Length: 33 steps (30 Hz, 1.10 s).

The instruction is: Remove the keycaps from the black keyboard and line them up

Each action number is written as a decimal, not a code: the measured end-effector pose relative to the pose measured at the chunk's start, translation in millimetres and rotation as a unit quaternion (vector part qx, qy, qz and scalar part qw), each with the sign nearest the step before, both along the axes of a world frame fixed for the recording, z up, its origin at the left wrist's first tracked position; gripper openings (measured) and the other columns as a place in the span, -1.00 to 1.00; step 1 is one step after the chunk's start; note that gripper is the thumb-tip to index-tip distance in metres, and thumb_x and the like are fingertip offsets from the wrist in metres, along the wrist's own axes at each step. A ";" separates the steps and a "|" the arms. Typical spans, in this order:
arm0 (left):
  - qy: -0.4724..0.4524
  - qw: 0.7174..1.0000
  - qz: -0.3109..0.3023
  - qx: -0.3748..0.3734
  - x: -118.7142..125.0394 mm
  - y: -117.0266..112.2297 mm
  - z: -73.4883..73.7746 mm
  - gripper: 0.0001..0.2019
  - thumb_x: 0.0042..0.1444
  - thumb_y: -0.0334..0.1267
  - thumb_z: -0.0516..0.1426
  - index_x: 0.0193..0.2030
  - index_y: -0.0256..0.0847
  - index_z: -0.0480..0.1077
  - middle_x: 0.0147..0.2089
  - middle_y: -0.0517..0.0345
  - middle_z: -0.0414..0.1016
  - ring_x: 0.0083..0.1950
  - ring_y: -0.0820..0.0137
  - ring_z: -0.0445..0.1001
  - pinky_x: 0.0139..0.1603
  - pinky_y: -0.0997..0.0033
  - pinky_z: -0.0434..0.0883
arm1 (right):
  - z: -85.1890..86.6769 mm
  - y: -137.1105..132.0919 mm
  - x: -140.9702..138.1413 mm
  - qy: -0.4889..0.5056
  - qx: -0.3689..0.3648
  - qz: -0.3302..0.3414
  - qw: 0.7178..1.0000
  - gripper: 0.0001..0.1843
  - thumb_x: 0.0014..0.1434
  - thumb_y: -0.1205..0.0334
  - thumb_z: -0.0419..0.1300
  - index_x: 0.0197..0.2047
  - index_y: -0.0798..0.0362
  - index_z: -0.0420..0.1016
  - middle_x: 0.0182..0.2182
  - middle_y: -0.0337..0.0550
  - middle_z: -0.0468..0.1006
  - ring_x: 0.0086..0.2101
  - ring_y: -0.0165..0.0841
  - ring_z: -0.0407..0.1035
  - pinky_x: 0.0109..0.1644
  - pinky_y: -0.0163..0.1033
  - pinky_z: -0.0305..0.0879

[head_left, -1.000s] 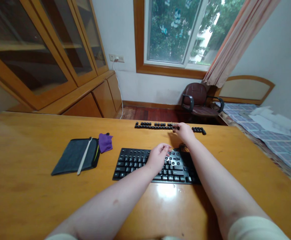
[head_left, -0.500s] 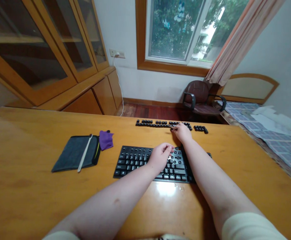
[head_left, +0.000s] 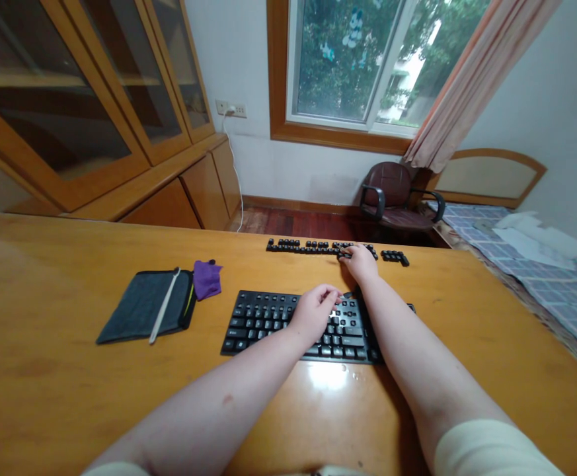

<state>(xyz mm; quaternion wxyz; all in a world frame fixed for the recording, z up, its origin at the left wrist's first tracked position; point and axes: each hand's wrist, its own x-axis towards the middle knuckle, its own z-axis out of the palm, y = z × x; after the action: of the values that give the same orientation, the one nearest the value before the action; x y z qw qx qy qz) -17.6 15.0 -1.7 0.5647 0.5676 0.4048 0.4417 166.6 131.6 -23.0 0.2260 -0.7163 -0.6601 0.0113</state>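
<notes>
A black keyboard lies on the wooden desk, with bare key sockets showing in its upper right part. My left hand rests over its middle, thumb and fingers pinched together; whatever sits between the tips is too small to make out. Beyond the keyboard, loose black keycaps are lined up in rows near the desk's far edge. My right hand is at these rows, its fingers closed on what looks like a keycap and hiding part of the line. A small dark piece shows between my hands at the keyboard's top edge.
Left of the keyboard lies a dark grey zip pouch with a pale slim brush across it. A purple cloth touches the pouch. Past the desk stand a brown armchair, a bed and a glass-door cabinet.
My right hand has settled slightly lower onto the keycap rows, its fingers drawn closer together. My left hand stays pinched over the keyboard. The whole view has shifted a little.
</notes>
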 end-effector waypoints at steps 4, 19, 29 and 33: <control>-0.009 1.000 0.002 -0.001 0.4 0.0 -0.9 -0.82 0.10 -0.26 0.01 -0.34 -0.26 0.40 -0.39 0.14 0.47 -0.37 0.43 0.42 -0.30 0.45 0.37 | 6.2 -4.5 -0.1 0.064 0.085 0.000 0.994 -0.71 0.06 0.05 0.17 -0.26 0.08 0.52 -0.26 -0.04 0.48 -0.22 -0.24 0.36 -0.11 -0.19 0.25; -0.020 0.999 0.039 -0.010 -1.1 2.2 -0.7 -0.80 0.13 -0.24 0.00 -0.31 -0.27 0.41 -0.39 0.14 0.46 -0.41 0.45 0.40 -0.29 0.45 0.35 | 38.1 -125.1 -19.3 0.292 0.080 0.129 0.944 -0.70 0.17 0.04 0.05 -0.46 0.06 0.38 -0.64 -0.27 0.38 -0.63 -0.43 0.26 -0.53 -0.34 0.17; -0.021 0.999 0.030 -0.004 -2.1 2.1 -3.1 -0.80 0.14 -0.24 0.00 -0.29 -0.27 0.40 -0.38 0.15 0.45 -0.38 0.45 0.42 -0.28 0.45 0.36 | 22.4 -123.2 -33.6 0.323 0.025 0.152 0.934 -0.79 0.05 0.13 0.19 -0.52 0.04 0.48 -0.74 -0.29 0.39 -0.68 -0.42 0.27 -0.59 -0.34 0.19; -0.027 0.999 0.030 -0.001 -2.6 2.4 -3.5 -0.80 0.14 -0.23 0.00 -0.29 -0.26 0.39 -0.39 0.15 0.45 -0.36 0.44 0.42 -0.27 0.46 0.36 | 18.2 -124.0 -37.2 0.401 -0.026 0.153 0.903 -0.80 0.00 0.12 0.24 -0.52 0.06 0.48 -0.80 -0.36 0.33 -0.79 -0.49 0.17 -0.71 -0.38 0.10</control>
<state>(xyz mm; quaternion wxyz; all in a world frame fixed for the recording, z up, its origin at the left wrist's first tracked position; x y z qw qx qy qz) -20.3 17.5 -5.2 0.5625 0.5426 0.4066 0.4731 129.4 7.6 -4.8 0.4486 -0.5470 -0.6148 0.3487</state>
